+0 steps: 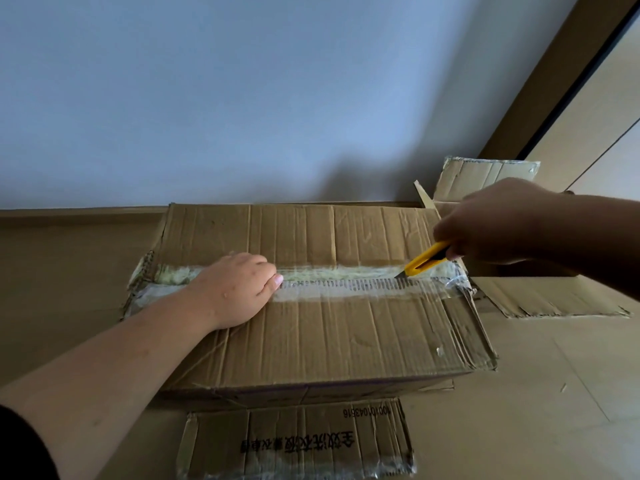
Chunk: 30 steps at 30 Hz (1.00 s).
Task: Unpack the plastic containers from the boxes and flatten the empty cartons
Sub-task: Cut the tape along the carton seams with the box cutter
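A closed, creased brown carton (pixel 346 327) lies on the floor in front of me, its top flaps sealed by a strip of clear tape (pixel 346 284) along the middle seam. My left hand (pixel 235 289) rests flat on the top, on the left part of the tape. My right hand (pixel 491 223) grips a yellow utility knife (pixel 424 261). Its blade tip touches the tape near the seam's right end. No plastic containers are in sight.
A flattened printed carton flap (pixel 298 441) lies on the floor at the near side. More flattened cardboard (pixel 547 296) sits at the right, with an upright piece (pixel 485 174) behind my right hand. A pale wall (pixel 242 98) rises just beyond the carton.
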Tool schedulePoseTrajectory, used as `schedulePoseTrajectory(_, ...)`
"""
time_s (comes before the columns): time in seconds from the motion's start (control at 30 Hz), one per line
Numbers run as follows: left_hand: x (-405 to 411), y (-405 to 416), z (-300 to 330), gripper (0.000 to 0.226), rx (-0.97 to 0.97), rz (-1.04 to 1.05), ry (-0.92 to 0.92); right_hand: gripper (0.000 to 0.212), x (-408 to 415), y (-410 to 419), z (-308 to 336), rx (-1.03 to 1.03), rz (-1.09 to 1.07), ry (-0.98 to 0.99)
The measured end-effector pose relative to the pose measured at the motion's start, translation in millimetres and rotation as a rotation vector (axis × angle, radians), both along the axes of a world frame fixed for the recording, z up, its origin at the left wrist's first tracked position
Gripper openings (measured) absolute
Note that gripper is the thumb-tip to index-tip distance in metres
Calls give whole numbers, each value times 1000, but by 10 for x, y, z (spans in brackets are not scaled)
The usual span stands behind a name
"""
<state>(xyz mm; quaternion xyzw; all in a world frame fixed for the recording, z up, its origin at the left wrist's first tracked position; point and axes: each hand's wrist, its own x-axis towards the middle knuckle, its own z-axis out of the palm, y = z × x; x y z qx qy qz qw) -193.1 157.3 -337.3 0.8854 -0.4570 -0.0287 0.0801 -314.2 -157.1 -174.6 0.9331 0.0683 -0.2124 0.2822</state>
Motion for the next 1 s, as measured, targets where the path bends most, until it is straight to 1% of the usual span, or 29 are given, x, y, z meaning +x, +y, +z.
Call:
schedulePoseTrajectory(0.07, 4, 12, 16, 49, -6, -5, 8, 22, -49, -57, 40, 5, -40, -9)
schedulePoseTrajectory(0.13, -6, 5, 25, 52, -23, -22, -7, 22, -117, -128, 73, 7, -74, -13)
schedulePoseTrajectory(0.33, 11, -5, -19, 74, -20, -28, 6, 20, -271, -321, 142, -13, -88, -16)
schedulePoseTrajectory(0.37, 15, -2, -29, 73, -21, -30, 1, 20, -289, -342, 151, -21, -86, -25)
schedulePoseTrajectory(0.47, 2, -29, -20, 60, 6, -18, 11, 21, -313, -382, 146, -14, -87, -36)
schedulePoseTrajectory(0.63, -19, -19, -15, 59, -28, -1, -14, 24, -250, -354, 76, -19, -14, -41)
schedulePoseTrajectory(0.8, -20, -6, 10, 55, -41, 11, -21, 23, -187, -334, -41, -1, -37, -45)
schedulePoseTrajectory(0.9, -38, -2, 16, 50, -50, -2, -15, 22, -247, -387, -47, 26, -96, -31)
schedulePoseTrajectory(1.0, -65, -25, 20, 47, -36, -10, 1, 20, -333, -440, 7, -27, -95, -20)
